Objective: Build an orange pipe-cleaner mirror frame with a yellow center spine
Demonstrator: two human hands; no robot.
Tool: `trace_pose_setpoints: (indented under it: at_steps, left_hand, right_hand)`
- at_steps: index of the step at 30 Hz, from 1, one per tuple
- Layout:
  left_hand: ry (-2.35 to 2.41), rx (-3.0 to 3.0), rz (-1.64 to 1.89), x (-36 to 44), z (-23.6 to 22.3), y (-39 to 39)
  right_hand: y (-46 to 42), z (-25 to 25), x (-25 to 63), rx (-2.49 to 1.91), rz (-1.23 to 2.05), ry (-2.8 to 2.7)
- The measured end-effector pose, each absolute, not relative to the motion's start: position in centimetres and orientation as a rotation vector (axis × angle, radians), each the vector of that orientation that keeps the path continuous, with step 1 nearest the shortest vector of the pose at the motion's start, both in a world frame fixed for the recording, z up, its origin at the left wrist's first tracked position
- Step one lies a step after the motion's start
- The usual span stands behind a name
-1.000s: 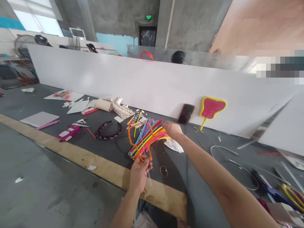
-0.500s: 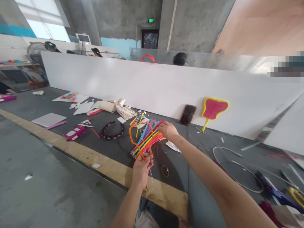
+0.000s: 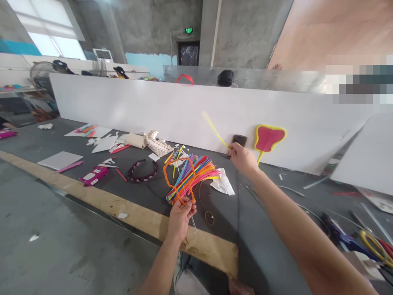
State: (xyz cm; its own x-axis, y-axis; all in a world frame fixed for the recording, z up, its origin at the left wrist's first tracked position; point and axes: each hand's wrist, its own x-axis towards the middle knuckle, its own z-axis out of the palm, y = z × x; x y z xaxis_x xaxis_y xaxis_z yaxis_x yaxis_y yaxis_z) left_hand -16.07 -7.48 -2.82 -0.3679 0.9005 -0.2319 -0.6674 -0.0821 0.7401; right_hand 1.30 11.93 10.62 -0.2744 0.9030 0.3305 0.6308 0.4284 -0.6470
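Observation:
Between the closed fingers of my left hand (image 3: 181, 217) is an orange pipe-cleaner frame (image 3: 166, 176), bent into a wavy closed outline, with thin wire ends poking out below. My right hand (image 3: 242, 157) pinches one end of a yellow pipe cleaner (image 3: 216, 130), raised in front of the white partition and blurred at its far tip. Behind the frame lies a fanned bundle of many-coloured pipe cleaners (image 3: 202, 176) on the dark table, beside a crumpled white wrapper (image 3: 223, 182). The phone (image 3: 240, 140) is partly hidden behind my right hand.
A red and yellow paddle shape (image 3: 270, 138) leans on the white partition (image 3: 138, 104). Left on the table are a braided headband (image 3: 143, 171), a purple packet (image 3: 95, 175) and a beaded white piece (image 3: 158, 143). Scissors (image 3: 373, 246) and pliers-like tools lie at right.
My right hand has drawn a yellow pipe cleaner out of the bundle and moved right and up with it, in front of the phone. My left hand still holds the orange frame.

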Motion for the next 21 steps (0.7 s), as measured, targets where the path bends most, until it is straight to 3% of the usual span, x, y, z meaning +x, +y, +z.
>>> trace_pose_setpoints:
  at_steps: [6,8,10,15,21]
  left_hand:
    - [0.983,0.347,1.579,-15.4,-1.8,-6.9]
    - [0.965,0.366,1.536,-14.2,-1.1,-6.0]
    - [0.949,0.41,1.492,-12.4,-0.2,-4.7]
    - [0.966,0.558,1.398,-6.5,1.5,-1.0]
    - [0.914,0.681,1.349,-2.1,1.9,2.3]
  right_hand:
    - [5.1,5.1,6.2,-1.201,1.054,-1.824]
    - [2.4,3.4,7.3,-1.108,1.461,-1.597]
    - [0.3,2.3,8.1,-1.082,1.633,-1.441]
    - [-1.5,1.1,9.9,-1.02,1.821,-1.418]
    - [0.0,0.5,11.4,-1.049,1.741,-1.513]
